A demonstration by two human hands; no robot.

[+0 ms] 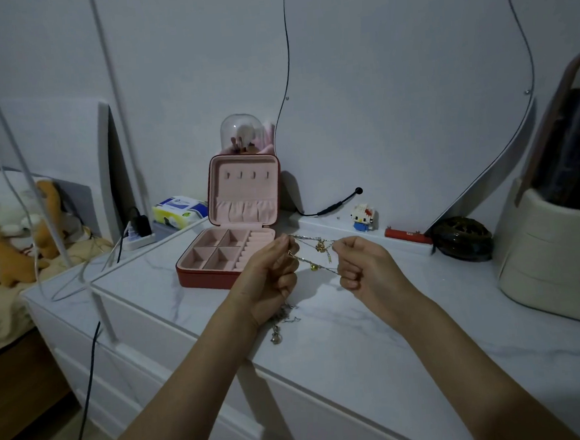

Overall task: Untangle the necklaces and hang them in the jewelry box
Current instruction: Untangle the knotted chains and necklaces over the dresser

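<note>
Head view: tangled necklaces (pixel 313 252) pinched taut between left hand (pixel 272 276) and right hand (pixel 360 266), at 3 o'clock from jewelry box (pixel 234 230) on desk (pixel 375 324); knots likely tightened if pulled harder.

Tangled gold and silver necklaces (pixel 313 252) are stretched in the air beside the box (pixel 230 244), which is stood open, hooks bare; more chain (pixel 282 320) is trailed onto the tabletop.
</note>
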